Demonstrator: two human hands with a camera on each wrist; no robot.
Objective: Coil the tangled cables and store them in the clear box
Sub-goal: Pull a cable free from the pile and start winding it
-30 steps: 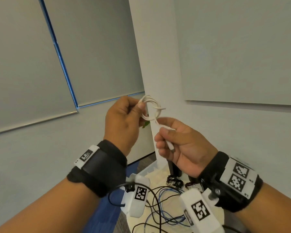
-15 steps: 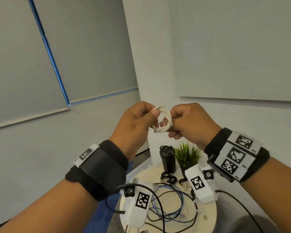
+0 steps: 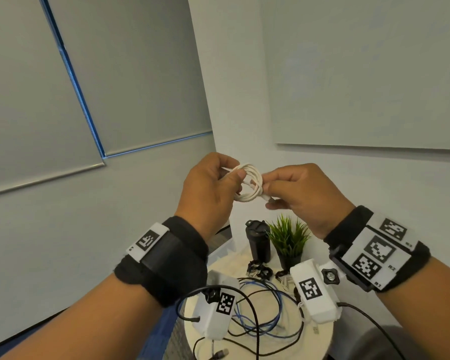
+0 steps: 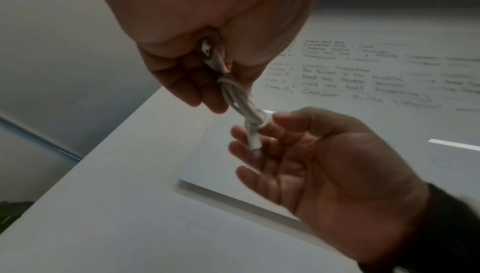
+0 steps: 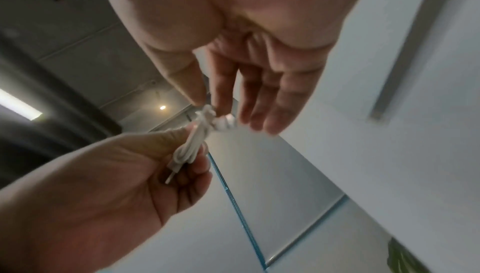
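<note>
Both hands are raised in front of the wall corner, sharing one white cable (image 3: 250,183) wound into a small coil. Left hand (image 3: 208,190) has thumb and curled fingers clamped on the coil's left side; from the left wrist view a plug end (image 4: 207,50) sits tucked inside the palm. Right hand (image 3: 304,193) pinches the coil's right side between thumb and index finger, other fingers (image 5: 262,103) loosely extended (the right wrist view shows the pinch at the wrapped knot of the bundle). The cable's other connector (image 3: 268,198) pokes out just under the right thumb. Coil is held in the air, well above the round table (image 3: 322,333). On the table: a loose tangle of black and blue cables (image 3: 260,320), two small black coiled bundles (image 3: 260,268) near the back, a black tumbler (image 3: 257,240) and a small potted plant (image 3: 287,237) side by side. A clear box (image 3: 222,249) edge shows past the left wrist, beside the table; its contents can't be made out. Whiteboard (image 4: 363,72) with handwriting is on the wall behind.
</note>
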